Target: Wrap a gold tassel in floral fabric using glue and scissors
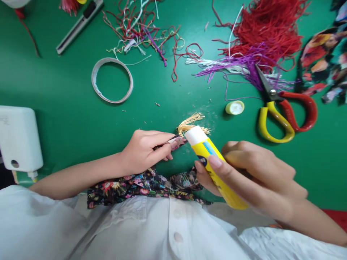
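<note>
Between the fingers of my left hand (150, 148) is the end of a dark floral fabric strip (143, 186), pinched near a gold tassel (191, 123). The rest of the strip lies bunched along the table edge against the white shirt. My right hand (252, 173) is wrapped round a yellow glue stick (219, 169). Its white tip points up and left, close to the pinched fabric end and the tassel; whether it touches them I cannot tell. A pale green cap (234, 107) lies beyond the right hand.
Scissors (282, 108) with red and yellow handles lie at right, below red threads (271, 29) and purple threads (244, 66). A tape ring (112, 80), a box cutter (80, 27) and loose thread scraps (141, 29) are farther back. At left is a white bottle (20, 139); floral fabric (322, 61) lies far right.
</note>
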`<action>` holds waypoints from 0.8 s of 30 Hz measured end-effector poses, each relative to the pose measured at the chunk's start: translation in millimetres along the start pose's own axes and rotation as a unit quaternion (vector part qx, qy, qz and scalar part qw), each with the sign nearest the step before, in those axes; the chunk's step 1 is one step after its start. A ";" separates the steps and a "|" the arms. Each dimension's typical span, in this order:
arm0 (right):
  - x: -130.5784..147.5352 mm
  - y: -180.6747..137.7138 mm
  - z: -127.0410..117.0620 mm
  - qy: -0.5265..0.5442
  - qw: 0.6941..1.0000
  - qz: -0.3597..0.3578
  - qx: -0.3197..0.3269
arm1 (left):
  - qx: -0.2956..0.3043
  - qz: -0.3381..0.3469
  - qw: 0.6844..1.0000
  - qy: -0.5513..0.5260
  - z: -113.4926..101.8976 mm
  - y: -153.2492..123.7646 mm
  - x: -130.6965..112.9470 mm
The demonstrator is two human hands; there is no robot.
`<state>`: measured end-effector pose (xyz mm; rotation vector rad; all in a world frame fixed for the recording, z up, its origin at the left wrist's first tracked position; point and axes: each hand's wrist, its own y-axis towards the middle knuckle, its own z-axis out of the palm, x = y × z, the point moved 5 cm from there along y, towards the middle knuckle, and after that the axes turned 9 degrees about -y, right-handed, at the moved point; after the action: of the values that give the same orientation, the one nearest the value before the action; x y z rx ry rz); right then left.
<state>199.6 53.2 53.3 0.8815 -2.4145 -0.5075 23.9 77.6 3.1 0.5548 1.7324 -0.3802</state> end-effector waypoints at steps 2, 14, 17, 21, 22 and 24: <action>0.1 -0.6 2.4 0.037 0.998 -0.003 0.040 | 0.001 0.001 1.000 0.010 -0.2 0.9 -1.0; 17.0 12.1 19.6 0.010 0.997 -0.063 -0.033 | -0.016 0.008 0.998 0.053 -0.9 0.4 -1.8; 16.7 13.1 13.6 -0.008 0.999 -0.043 0.006 | -0.015 0.006 0.999 0.049 -0.6 0.5 -1.5; 6.9 5.0 6.6 -0.027 0.997 -0.041 0.063 | -0.001 -0.003 1.000 0.030 -0.3 1.4 -1.6; 3.4 3.0 5.7 -0.015 0.997 -0.035 0.066 | 0.003 -0.007 1.000 0.024 -0.3 1.4 -1.3; -5.0 1.5 3.5 0.026 0.999 0.006 0.030 | 0.009 -0.014 1.000 0.019 -0.1 1.1 -0.3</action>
<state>200.1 58.2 49.6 0.8932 -2.3976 -0.4039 24.5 78.6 3.4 0.5530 1.7759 -0.4075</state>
